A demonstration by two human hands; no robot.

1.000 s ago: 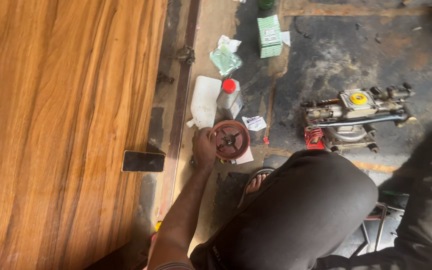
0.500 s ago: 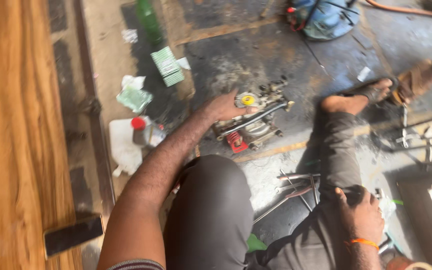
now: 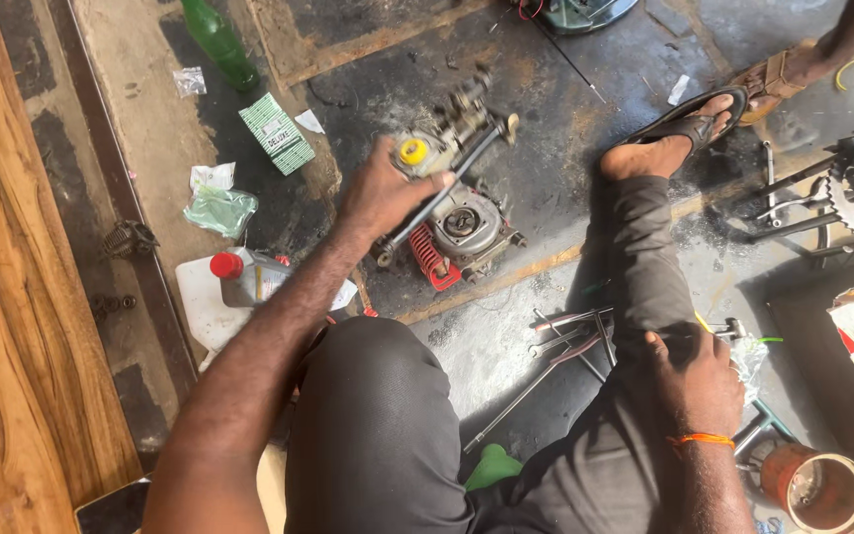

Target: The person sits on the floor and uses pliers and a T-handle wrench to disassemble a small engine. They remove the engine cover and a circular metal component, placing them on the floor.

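Left grip: your left hand (image 3: 380, 196) is closed on the small engine (image 3: 447, 188) at centre frame, fingers curled over its top beside the yellow cap (image 3: 412, 151), thumb against the dark metal bar (image 3: 439, 198) that slants across the unit.
Right grip: your right hand (image 3: 696, 378) lies at lower right, fingers bent and pressed onto your dark trouser leg (image 3: 635, 267); it holds nothing that can be seen. An orange thread (image 3: 701, 439) circles the wrist.
Small engine: it sits on the stained black floor (image 3: 565, 109), centre frame, a round grey housing facing up and a red ribbed part (image 3: 429, 259) at its lower left edge.
Loose tools: thin metal rods and spanners (image 3: 570, 331) lie on the floor just left of your right hand, below the engine.
Bottle: a clear plastic bottle with a red cap (image 3: 244, 277) lies on its side left of your forearm, on a white sheet.
Green box: a small green and white carton (image 3: 277, 134) lies in the upper left, near a green glass bottle (image 3: 217, 42).
Foot: your sandalled foot (image 3: 679, 129) rests at upper right.
Container: an orange-walled round can (image 3: 817, 487) stands at lower right, near your right wrist.
Wood: a brown wooden panel (image 3: 2, 297) fills the left edge.
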